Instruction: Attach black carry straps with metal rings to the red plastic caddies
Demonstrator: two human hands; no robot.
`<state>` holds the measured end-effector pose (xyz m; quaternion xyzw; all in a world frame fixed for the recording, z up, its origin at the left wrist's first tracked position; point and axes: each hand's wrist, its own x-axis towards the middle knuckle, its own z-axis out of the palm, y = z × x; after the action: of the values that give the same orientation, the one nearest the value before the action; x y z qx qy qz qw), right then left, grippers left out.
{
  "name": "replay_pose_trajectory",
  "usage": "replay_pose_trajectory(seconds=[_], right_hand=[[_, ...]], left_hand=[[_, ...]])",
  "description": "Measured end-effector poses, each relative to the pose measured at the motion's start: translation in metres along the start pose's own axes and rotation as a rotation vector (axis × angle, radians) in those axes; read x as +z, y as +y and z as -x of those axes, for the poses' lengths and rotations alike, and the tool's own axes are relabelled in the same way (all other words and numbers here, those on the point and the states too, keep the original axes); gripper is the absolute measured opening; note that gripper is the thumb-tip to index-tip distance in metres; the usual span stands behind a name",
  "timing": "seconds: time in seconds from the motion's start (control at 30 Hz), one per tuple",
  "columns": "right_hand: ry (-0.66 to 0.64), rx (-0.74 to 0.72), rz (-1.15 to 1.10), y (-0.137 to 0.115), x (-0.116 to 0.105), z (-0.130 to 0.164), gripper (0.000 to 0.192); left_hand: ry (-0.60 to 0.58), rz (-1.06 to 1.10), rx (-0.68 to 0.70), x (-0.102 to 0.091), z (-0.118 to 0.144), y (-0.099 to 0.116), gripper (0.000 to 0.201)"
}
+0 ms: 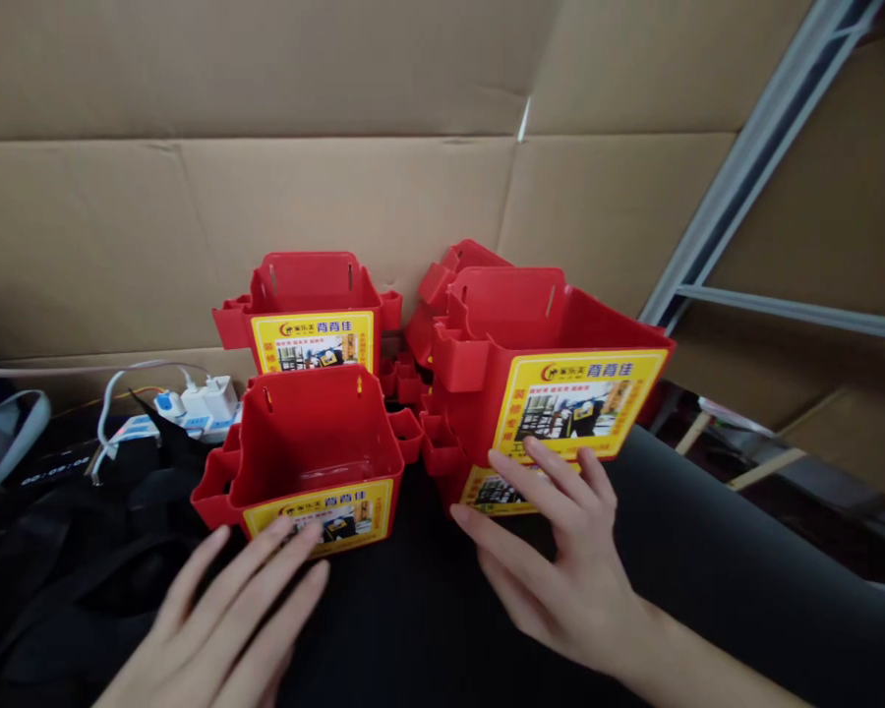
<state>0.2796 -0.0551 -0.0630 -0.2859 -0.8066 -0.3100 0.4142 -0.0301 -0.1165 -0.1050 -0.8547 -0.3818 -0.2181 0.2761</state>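
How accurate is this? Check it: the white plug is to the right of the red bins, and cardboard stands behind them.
One thing is wrong: the white plug is to the left of the red bins, as the head view shows. The cardboard does stand behind them.

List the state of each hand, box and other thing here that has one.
Front left red box: upright, open-topped
Back left red box: open-topped, partly hidden
Upper right red box: open-topped, stacked
Lower right red box: beneath it, mostly covered
Left hand: open, fingers spread before front left box
Right hand: open, fingers at the right stack's labels
White charger: plugged in, cable attached
Black straps: heaped loosely
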Motion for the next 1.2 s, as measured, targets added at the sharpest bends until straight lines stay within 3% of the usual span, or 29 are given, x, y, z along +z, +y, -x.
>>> replay_pose_trajectory(seconds=[0.1,0.23,0.43,0.63,0.8,0.97,1.2], right_hand=[[0.014,0.129,0.073,-0.005,0.019,0.005,0.063],[-0.075,0.177,0.124,0.010,0.039,0.016,0.083],[-0.213,0.092,-0.003,-0.005,0.056,0.050,0.078],[-0.276,0.088,-0.145,-0.008,0.053,0.047,0.074],[-0.276,0.104,-0.197,-0.005,0.049,0.043,0.068],[-0.266,0.084,-0.168,-0.008,0.052,0.046,0.064],[-0.303,0.072,-0.227,-0.013,0.055,0.046,0.058]], left_hand=[[-0.016,-0.033,-0.015,0.023,-0.026,0.009,0.057],[0.005,-0.045,-0.101,0.045,-0.037,-0.002,0.051],[0.114,0.065,-0.134,0.054,-0.030,-0.009,0.042],[0.153,0.049,-0.139,0.055,-0.030,-0.015,0.040],[0.125,0.082,-0.149,0.052,-0.030,-0.020,0.041],[0.125,0.074,-0.130,0.051,-0.027,-0.012,0.045],[-0.045,0.001,-0.049,0.055,-0.022,0.001,0.064]])
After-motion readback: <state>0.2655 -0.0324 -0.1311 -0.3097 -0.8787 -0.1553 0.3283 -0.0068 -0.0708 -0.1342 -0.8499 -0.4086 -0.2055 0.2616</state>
